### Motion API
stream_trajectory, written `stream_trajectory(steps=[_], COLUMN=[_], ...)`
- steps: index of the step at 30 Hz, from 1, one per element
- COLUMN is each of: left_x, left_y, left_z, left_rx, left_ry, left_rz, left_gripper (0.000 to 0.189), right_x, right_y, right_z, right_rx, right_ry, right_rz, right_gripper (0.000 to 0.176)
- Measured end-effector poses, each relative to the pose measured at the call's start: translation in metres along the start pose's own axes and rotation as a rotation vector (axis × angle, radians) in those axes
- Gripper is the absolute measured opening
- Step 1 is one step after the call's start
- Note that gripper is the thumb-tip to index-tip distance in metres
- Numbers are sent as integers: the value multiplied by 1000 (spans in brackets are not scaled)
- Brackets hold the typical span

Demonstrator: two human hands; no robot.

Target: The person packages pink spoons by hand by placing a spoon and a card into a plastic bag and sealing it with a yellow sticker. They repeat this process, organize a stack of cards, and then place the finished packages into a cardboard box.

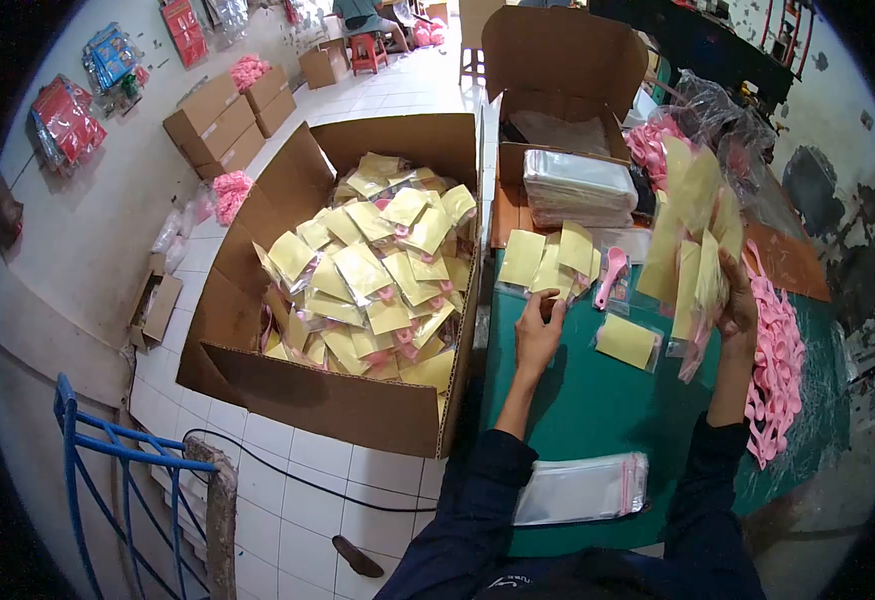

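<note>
My right hand is closed around a fanned bunch of clear packets with yellow cards, pink pieces showing at the bottom, held above the green table. My left hand has its fingers pinched at the lower edge of a yellow-card packet among others on the table. Between the hands lie a pink spoon in a clear bag and a single yellow-card packet.
Left of the table, a large open carton holds many yellow-card packets. Clear bags lie in front of me, with another stack behind. Pink spoons are heaped right. A blue metal railing stands lower left.
</note>
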State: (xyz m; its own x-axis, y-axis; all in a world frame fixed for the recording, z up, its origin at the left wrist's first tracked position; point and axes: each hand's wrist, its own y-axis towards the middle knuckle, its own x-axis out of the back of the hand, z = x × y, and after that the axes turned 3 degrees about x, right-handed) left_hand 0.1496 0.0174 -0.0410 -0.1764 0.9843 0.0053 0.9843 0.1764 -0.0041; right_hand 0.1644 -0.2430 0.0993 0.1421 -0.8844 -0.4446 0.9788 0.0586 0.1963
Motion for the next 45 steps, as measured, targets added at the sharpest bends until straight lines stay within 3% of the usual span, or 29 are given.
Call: stream_trajectory(steps=[2,4,5,6,8,9,10,12,14,15,16,17,19,22,23,24,25,26,28,29,30,33,34,37,38,41,43,44,45], left_x=[-2,-1,0,0,2,2,2,7,2,-6,-2,2,13,13,14,16,17,18,18,18,18,16,19,22,23,24,24,27,29], left_y=[1,0,0,0,-6,-7,-3,-5,3,16,14,10,-6,-1,-1,-1,-1,0,1,2,8,22,35,57,59,66,71,70,68], left_z=[6,4,3,5,-3,-6,-3,-1,43,83,71,59,-4,2,0,-3,-6,-8,-16,-22,-17,-26,-16,2,1,-1,5,-1,-2], left_rx=[4,-10,-17,-28,-80,-108,44,-192,-332,-360,-430,-498,-155,7,-7,-21,-36,-113,-160,-170,-337,-476,-487,-312,-308,-295,-364,-353,-335], left_ry=[-11,39,66,75,145,182,79,123,59,-23,60,141,160,-19,16,52,87,137,235,256,295,415,430,292,302,336,408,405,402], left_rz=[-2,-6,-7,-3,-33,-46,27,0,-60,-110,-112,-113,-30,-38,-89,-138,-188,-250,-319,-335,-352,-413,-380,-271,-260,-173,-137,-81,-26], left_gripper=[27,28,29,30,29,29,30,31,34,37,37,37,25,23,23,22,21,19,18,19,27,39,49,52,55,56,55,55,55], right_x=[-18,-41,-47,-75,-140,-175,-209,-264,-296,-304,-308,-308,-283,-219,-184,-142,-108,-84,-10,2,12,30,25,20,26,1,6,-7,-23], right_y=[15,46,58,68,80,80,90,119,143,145,154,160,152,107,96,83,59,35,-1,-22,-36,-51,-43,-18,-7,25,38,34,31], right_z=[-3,-26,-30,-40,-60,-74,-77,-100,-127,-129,-140,-151,-141,-94,-85,-80,-65,-50,-62,-69,-74,-87,-79,-75,-82,-99,-150,-169,-176], right_rx=[-107,-40,-147,-177,-105,105,-55,-288,-274,-327,-355,-384,-149,48,-107,162,227,103,-15,-1,13,-21,-430,-336,-80,-85,26,108,37], right_ry=[124,156,243,320,156,77,118,231,197,35,-266,-569,-619,-655,-601,-898,-1059,-1360,-1644,-1646,-1646,-1412,-1264,-767,-1084,-1366,-1284,-1267,-1248], right_rz=[146,-1,280,279,201,318,337,358,446,395,242,83,285,653,764,817,795,744,578,510,446,499,470,289,319,386,372,229,121], right_gripper=[40,40,39,39,40,38,37,32,55,81,92,103,106,65,58,51,46,51,58,59,60,59,54,48,46,52,57,60,61])
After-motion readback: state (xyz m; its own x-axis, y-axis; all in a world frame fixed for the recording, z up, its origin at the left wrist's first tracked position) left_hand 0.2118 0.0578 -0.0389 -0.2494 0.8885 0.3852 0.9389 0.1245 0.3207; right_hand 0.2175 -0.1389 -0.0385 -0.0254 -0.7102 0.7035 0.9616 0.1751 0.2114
